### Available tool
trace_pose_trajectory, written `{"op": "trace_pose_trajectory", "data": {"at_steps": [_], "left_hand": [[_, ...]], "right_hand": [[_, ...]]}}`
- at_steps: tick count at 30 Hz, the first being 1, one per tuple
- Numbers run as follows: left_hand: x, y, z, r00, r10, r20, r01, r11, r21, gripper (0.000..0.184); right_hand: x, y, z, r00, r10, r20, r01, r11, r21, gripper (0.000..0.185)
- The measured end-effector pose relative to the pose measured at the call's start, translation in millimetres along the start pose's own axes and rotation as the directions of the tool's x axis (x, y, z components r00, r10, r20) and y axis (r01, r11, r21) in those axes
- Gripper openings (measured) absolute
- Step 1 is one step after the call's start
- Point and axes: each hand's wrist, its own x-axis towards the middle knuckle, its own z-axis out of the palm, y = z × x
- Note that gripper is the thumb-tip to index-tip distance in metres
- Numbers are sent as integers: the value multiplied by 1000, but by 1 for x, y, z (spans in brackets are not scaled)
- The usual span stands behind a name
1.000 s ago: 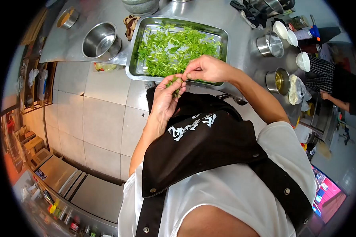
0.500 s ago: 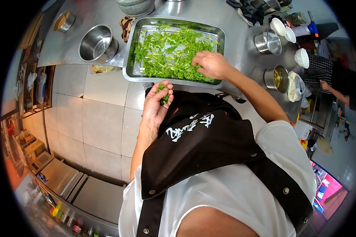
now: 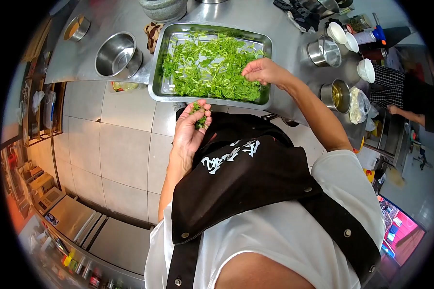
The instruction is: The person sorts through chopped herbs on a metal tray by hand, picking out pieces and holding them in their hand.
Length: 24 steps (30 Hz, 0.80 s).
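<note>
A rectangular steel tray stands at the counter's front edge. Chopped leafy greens, with pale green stem pieces among them, are spread over its bottom. My left hand is just in front of the tray's near rim, palm up, its fingers curled round a small bunch of the same greens. Over the right part of the tray hovers my right hand, thumb and fingertips pinched together just above the greens. Whether anything is between those fingertips I cannot make out.
On the steel counter, left of the tray, are a deep steel pot, a patterned cloth and a stone mortar. Steel pots and white bowls line the right side. Another person's arm shows far right.
My right hand has lifted off the greens and shifted slightly right, its fingers now pinched. My left hand keeps its hold on the bunch, almost unmoved.
</note>
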Motion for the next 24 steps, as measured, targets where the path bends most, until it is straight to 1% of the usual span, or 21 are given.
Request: {"op": "trace_pose_trajectory", "data": {"at_steps": [2,5,8,14,17,20,24], "left_hand": [[0,0,0,1000,-1,3,1,1000,1,23],[-2,2,3,1000,-2,-9,3,1000,13,24],[-4,3,3,1000,-4,-13,4,1000,25,25],[-3,1,3,1000,-14,11,13,999,47,26],[-4,2,7,1000,-22,11,22,998,57,26],[-3,1,11,999,-41,20,40,997,69,26],[-5,2,23,998,-52,24,49,995,87,25]], "right_hand": [[-1,-1,0,999,44,22,-45,996,75,17],[-5,-7,2,998,53,25,-55,990,129,16],[-5,-8,3,999,29,41,-33,995,92,15],[-4,-15,8,998,29,48,-33,995,91,15],[-5,-17,7,996,24,82,-34,991,127,20],[-7,-21,20,981,-36,191,-19,960,278,26],[-16,-40,36,969,-56,242,-21,952,304,26]]}}
